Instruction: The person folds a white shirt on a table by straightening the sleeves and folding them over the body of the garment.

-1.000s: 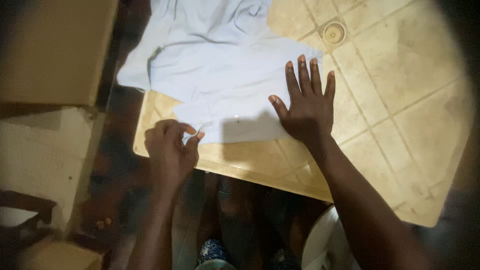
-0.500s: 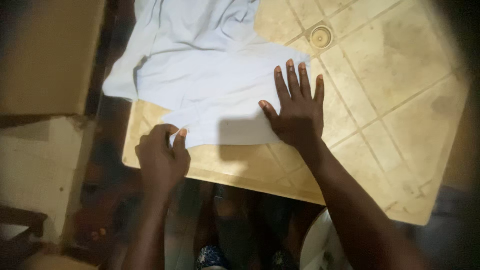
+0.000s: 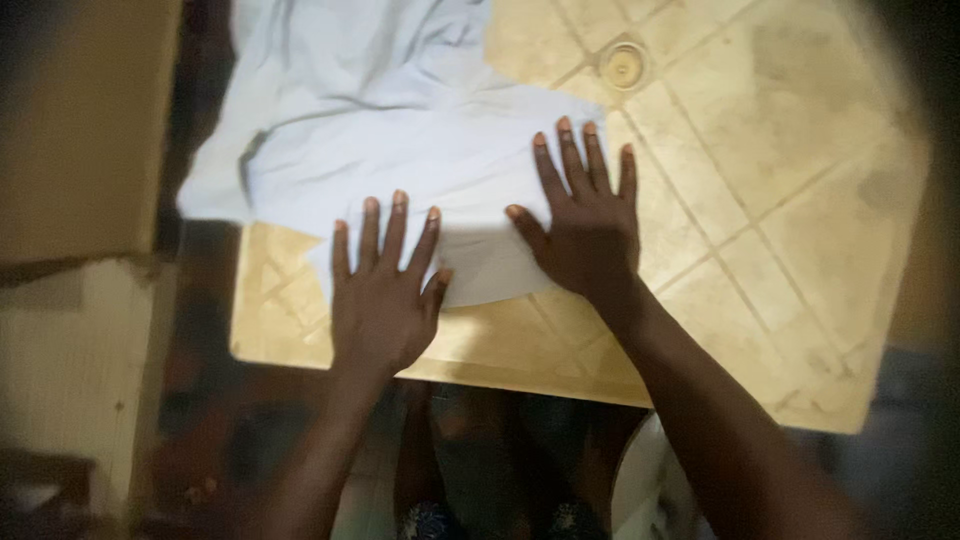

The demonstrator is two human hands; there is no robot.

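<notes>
A pale blue garment (image 3: 390, 130) lies spread over the left part of a yellowish plastic table (image 3: 760, 260), with its left side hanging over the table's edge. My left hand (image 3: 385, 290) lies flat, fingers spread, on the garment's near edge. My right hand (image 3: 585, 220) presses flat on the cloth just to the right, fingers apart and pointing away from me. Neither hand grips anything.
A round hole (image 3: 624, 64) marks the table's middle, near the top. A tan box-like surface (image 3: 80, 120) stands at the left beside the table. Below the table's near edge are my legs in dark patterned cloth (image 3: 480, 480).
My left hand, which was pinching the garment's near edge with closed fingers, has opened and laid flat on the cloth. My right hand stays flat on it.
</notes>
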